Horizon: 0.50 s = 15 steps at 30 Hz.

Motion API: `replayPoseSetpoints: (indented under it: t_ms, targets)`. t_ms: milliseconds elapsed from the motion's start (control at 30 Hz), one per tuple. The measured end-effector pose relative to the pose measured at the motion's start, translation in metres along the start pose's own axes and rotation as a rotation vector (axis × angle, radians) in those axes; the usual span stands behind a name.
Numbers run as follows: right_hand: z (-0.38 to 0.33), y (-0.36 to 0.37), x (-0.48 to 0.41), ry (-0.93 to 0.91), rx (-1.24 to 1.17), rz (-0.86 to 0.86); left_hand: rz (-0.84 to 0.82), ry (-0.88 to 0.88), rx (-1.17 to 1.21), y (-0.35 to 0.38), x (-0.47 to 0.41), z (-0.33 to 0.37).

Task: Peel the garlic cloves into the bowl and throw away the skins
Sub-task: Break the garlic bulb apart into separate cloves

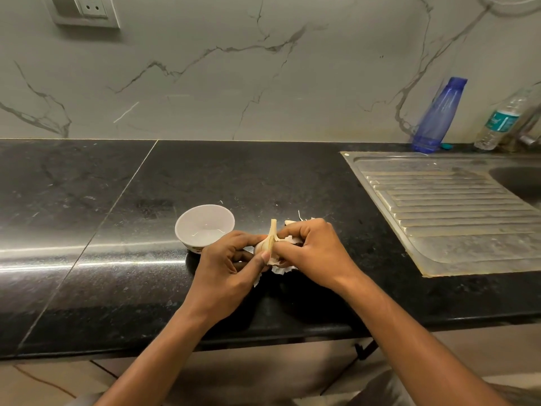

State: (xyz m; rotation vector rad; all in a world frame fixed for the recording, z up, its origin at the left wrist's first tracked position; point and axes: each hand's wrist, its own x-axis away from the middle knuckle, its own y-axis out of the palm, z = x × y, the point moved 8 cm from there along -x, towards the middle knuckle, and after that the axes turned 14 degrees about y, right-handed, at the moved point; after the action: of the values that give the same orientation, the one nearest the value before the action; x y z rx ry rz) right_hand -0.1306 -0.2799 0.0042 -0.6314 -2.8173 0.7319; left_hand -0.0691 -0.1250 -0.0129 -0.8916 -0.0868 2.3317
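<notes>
A garlic bulb (268,243) with its dry stem pointing up is held just above the black counter (131,230). My left hand (231,268) grips its left side, thumb pressed on the front. My right hand (313,253) pinches the bulb's right side, fingers curled round loose papery skin. Torn skin pieces (279,269) hang and lie beneath both hands, and a few bits (295,221) lie just behind my right hand. A small white bowl (205,225) stands to the left of the hands; I see no cloves inside it.
A steel sink drainboard (445,212) fills the counter's right side, with the basin (518,183) at the far right. A blue bottle (439,115) and a clear water bottle (502,121) stand against the marble wall. A wall socket (87,10) is at the upper left.
</notes>
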Motion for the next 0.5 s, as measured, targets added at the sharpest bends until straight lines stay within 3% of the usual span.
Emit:
replayPoseSetpoints:
  t_ms: [167, 500]
  targets:
    - [0.002, -0.007, 0.003, 0.072, -0.158, -0.063, 0.014, -0.021, 0.027, 0.001, 0.001, -0.001]
    - [0.002, -0.013, 0.001, 0.099, -0.159, -0.111, 0.027, -0.059, 0.088, 0.002, 0.001, 0.002]
